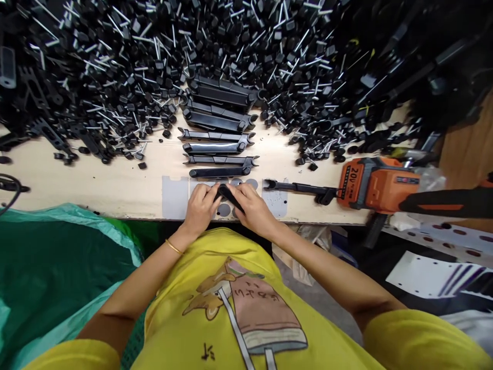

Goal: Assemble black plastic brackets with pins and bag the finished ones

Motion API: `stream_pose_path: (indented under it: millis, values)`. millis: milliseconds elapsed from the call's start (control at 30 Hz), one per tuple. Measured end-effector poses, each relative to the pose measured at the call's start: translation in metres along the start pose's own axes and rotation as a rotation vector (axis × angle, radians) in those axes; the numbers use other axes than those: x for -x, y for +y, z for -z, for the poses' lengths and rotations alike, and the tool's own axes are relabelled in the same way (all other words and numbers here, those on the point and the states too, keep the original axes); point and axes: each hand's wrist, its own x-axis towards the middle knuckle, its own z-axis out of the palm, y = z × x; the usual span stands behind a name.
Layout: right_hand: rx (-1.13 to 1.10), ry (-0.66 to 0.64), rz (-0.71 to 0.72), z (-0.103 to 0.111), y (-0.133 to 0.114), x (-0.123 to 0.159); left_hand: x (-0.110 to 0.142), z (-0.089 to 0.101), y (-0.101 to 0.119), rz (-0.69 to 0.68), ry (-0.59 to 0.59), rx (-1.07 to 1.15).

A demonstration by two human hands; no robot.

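My left hand point(201, 204) and my right hand point(250, 206) meet at the table's near edge, both closed round one black plastic bar point(227, 194) that lies across a grey perforated plate point(175, 198). Just beyond my fingers several similar black bars point(219, 149) lie in a row, one behind another, with more stacked farther back point(221, 97). Behind them spreads a large heap of small black caps with metal pins point(127, 72).
An orange 20V cordless tool point(379, 185) lies at the right with a black bar point(296, 187) at its nose. A green plastic sheet point(57, 267) hangs at the lower left. White perforated plates point(431, 272) lie low at the right. The wooden table point(96, 180) shows between the piles.
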Motion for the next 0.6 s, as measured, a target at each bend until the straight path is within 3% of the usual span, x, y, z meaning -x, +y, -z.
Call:
stream_pose_path:
  millis: [167, 333, 600]
  values:
    - [-0.011, -0.013, -0.028, 0.001, -0.001, -0.002, 0.001, -0.004, 0.01, 0.176, 0.067, -0.012]
    - [-0.004, -0.028, -0.025, 0.003, -0.001, -0.001, -0.004, 0.002, -0.001, 0.005, -0.011, 0.009]
    - [0.042, -0.007, -0.033, -0.001, -0.004, -0.004, -0.009, 0.004, -0.007, 0.04, -0.048, 0.035]
